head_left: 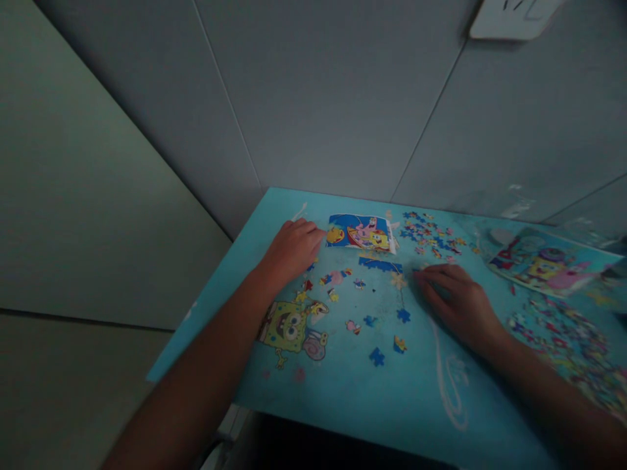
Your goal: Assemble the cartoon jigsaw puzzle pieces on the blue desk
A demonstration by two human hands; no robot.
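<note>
My left hand (295, 248) is at the left edge of a small picture card (361, 233) with cartoon figures. Its fingers are curled together, and what they hold, if anything, is hidden. My right hand (455, 299) is pinched at the fingertips, where a bit of a dark blue puzzle piece shows. Between the hands lies a joined blue strip of puzzle pieces (381, 265). Nearer to me are a pink joined cluster (336, 277), a loose blue piece (377, 356), another blue piece (403, 316) and a yellow-and-blue piece (400, 344).
The light blue table (343, 398) has a printed yellow cartoon figure (288, 326). Loose puzzle pieces (431, 234) lie at the back. On the right, a larger picture sheet (551, 264) with clear plastic stands behind a big pile of pieces (568, 339). A grey wall (333, 98) borders the table.
</note>
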